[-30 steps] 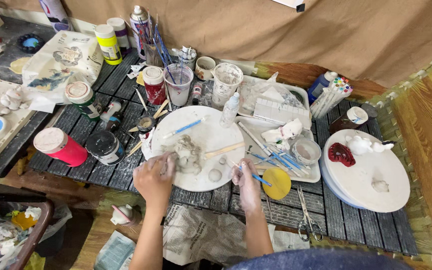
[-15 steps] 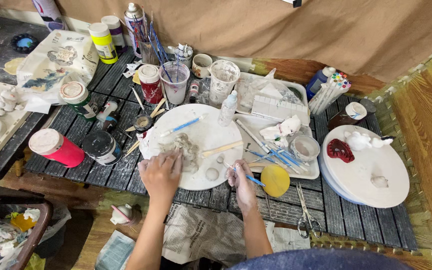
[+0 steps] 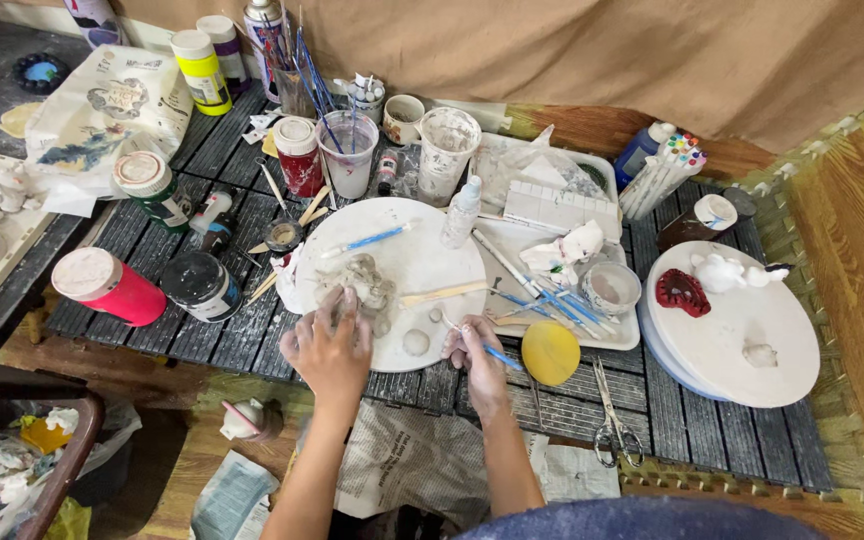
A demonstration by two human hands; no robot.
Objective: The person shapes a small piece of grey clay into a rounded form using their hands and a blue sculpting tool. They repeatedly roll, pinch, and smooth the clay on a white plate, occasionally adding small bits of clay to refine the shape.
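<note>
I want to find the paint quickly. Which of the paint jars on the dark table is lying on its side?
The pink jar with the pale lid, at the table's left edge. It lies flat, while the red jar and the green jar stand upright.

White round board (image 3: 432,255) centre partly bare; jars (image 3: 297,155), brushes (image 3: 542,295) crowd its edges.

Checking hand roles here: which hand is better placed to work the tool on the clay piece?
Probably the right hand: it already holds the blue-handled tool near the clay piece, which the left hand touches.
</note>
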